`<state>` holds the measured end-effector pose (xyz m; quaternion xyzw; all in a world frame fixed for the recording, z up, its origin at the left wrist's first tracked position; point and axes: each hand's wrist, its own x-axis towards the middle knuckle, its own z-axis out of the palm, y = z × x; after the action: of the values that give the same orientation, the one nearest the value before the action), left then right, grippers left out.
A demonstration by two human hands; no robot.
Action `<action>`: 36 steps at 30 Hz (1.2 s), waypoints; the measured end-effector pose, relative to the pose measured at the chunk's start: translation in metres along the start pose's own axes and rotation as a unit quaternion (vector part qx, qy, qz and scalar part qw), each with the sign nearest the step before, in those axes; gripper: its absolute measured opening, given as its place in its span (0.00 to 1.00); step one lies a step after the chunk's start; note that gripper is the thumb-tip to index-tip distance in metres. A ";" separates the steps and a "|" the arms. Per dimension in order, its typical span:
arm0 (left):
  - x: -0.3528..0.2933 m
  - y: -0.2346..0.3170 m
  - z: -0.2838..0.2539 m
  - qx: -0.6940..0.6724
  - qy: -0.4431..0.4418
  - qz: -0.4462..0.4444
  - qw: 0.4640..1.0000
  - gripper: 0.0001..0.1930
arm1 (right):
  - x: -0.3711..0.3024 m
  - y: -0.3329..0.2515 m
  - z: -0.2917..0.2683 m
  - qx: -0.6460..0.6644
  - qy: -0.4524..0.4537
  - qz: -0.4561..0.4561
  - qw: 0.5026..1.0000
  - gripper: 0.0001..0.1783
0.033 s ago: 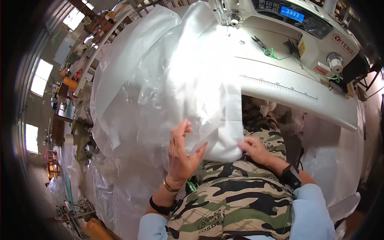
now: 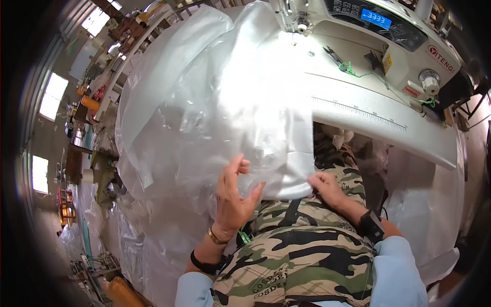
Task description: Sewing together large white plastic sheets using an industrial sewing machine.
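Observation:
A large, translucent white plastic sheet (image 2: pixel 204 117) spreads in loose folds from under the sewing machine's needle area (image 2: pixel 302 28) down toward my lap. My right hand (image 2: pixel 330 190) pinches the sheet's near right corner, thumb against curled fingers. Over the sheet's near part, my left hand (image 2: pixel 236 192) is raised with thumb and fingers apart, gripping nothing. Bright lamp light washes out the sheet's middle, so its layers there cannot be told apart.
Thread snips (image 2: pixel 333 55) and green thread (image 2: pixel 348 69) lie on the machine bed, right of the needle. A printed ruler (image 2: pixel 358 111) runs along the bed's front edge. A camouflage apron (image 2: pixel 307 256) covers my lap. Cluttered shelves (image 2: pixel 84 115) stand at far left.
The sheet's near edge has risen slightly away from my lap. My right hand has shifted a little up and right with the corner. My left hand is nearly unmoved.

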<state>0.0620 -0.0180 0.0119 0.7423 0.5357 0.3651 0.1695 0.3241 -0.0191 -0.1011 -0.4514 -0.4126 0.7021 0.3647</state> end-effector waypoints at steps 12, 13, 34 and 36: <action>0.027 0.017 -0.005 0.048 -0.017 0.144 0.988 0.17 | 0.013 -0.064 0.031 0.023 0.136 -0.129 0.982 0.17; 0.033 0.020 -0.005 0.067 -0.017 0.162 0.984 0.16 | 0.017 -0.063 0.034 0.025 0.138 -0.128 0.982 0.17; 0.089 -0.076 0.029 0.457 0.043 0.174 0.871 0.25 | 0.060 -0.013 0.048 0.160 -0.001 -0.043 0.986 0.18; 0.092 -0.087 0.011 0.458 0.062 0.170 0.871 0.26 | 0.060 -0.012 0.045 0.152 -0.009 -0.033 0.988 0.17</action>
<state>0.0262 0.1000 -0.0179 0.7921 0.5179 0.1477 -0.2873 0.2636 0.0271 -0.0991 -0.3710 -0.3191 0.7482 0.4481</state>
